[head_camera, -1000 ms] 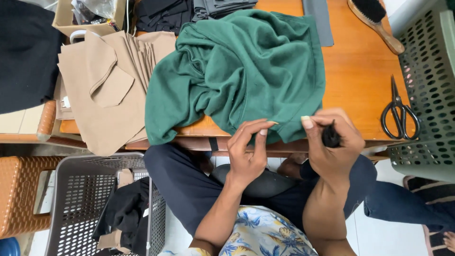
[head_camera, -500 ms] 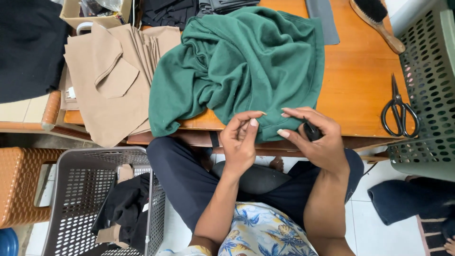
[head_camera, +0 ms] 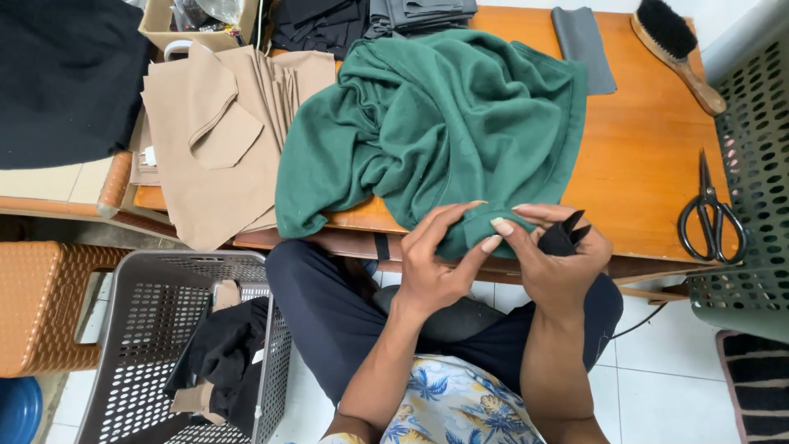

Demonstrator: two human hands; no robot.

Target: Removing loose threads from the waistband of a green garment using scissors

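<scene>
**Hands drawn closer on the green hem**

Since half a second before, both hands had come together at the table's near edge, and I saw the fingers now overlapping on the cloth.

I looked down on an orange wooden table above a white tiled floor. On it lay a stack of tan fabric pieces, a grey cloth strip, a wooden brush at the far right corner and black scissors near the right edge. A grey plastic basket holding dark cloth stood on the floor to my left, beside a woven orange stool.

The green garment was heaped across the table's middle, its lower hem hanging over the near edge. My left hand pinched that hem from the left. My right hand pressed the same fold from the right with thumb and forefinger, its other fingers closed round a small black tool. The hem sat directly between the two hands.
</scene>
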